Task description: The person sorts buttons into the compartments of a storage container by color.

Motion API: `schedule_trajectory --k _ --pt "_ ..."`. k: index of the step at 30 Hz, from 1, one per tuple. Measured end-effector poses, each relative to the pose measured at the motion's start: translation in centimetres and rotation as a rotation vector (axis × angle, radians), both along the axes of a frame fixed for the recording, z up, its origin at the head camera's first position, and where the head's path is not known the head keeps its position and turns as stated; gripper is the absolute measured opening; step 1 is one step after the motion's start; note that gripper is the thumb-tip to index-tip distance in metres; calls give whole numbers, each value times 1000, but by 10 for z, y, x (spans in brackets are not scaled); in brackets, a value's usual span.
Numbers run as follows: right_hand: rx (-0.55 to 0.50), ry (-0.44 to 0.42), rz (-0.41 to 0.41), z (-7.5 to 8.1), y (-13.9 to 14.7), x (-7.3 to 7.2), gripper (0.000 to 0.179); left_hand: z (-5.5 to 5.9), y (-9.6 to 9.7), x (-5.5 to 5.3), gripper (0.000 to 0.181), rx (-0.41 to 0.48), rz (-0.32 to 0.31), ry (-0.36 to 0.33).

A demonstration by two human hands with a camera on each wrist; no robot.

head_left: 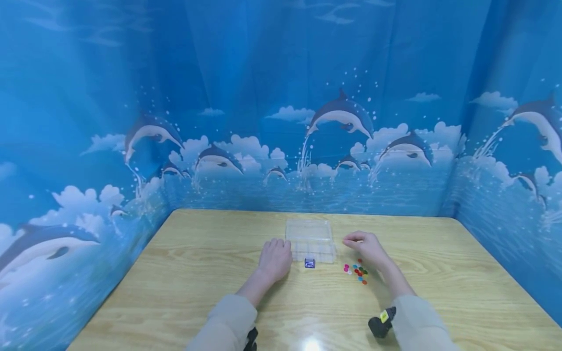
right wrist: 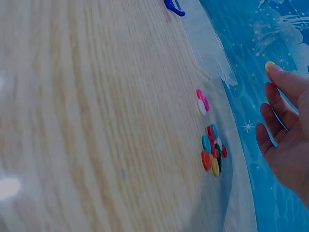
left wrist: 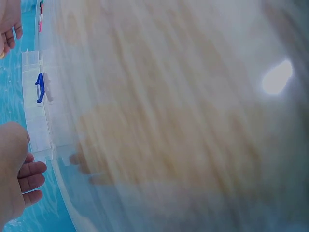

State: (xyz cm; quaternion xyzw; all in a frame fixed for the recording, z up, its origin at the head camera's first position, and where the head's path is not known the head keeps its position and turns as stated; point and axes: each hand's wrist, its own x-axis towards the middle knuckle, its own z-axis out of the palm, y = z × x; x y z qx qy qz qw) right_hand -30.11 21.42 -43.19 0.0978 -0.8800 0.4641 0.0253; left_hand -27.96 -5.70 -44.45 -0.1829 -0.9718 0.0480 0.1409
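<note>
A clear plastic compartment box (head_left: 312,251) stands on the table with its lid raised at the back and a blue latch (head_left: 310,263) at the front. My left hand (head_left: 275,258) lies at the box's left end, fingers loosely bent; whether it touches the box I cannot tell. To the right of the box, my right hand (head_left: 366,247) is raised above the table. Between its thumb and index finger it pinches a small yellow button (right wrist: 270,66). Below that hand lies a loose group of small coloured buttons (right wrist: 206,160), red, pink, blue, green, white and yellow.
The wood-grain table (head_left: 197,273) reaches back to a blue dolphin-print curtain (head_left: 246,122), which also hangs at both sides. A black wrist camera (head_left: 381,325) is strapped at the right sleeve. Light glares off the table's front part.
</note>
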Motion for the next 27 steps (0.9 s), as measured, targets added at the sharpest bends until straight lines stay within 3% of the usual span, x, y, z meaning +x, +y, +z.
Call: schedule_trajectory --k 6,11,19,27 --pt "-49 4 22 -1 -10 -4 29 1 0 1 16 4 4 -2" --pt "-68 83 57 2 -20 -4 33 0 1 0 16 9 6 -5" --pt "-99 -19 -21 5 -40 -9 25 -1 0 -1 16 9 0 -1" --pt "-169 2 -34 2 -52 -14 23 -1 0 1 16 19 6 2"
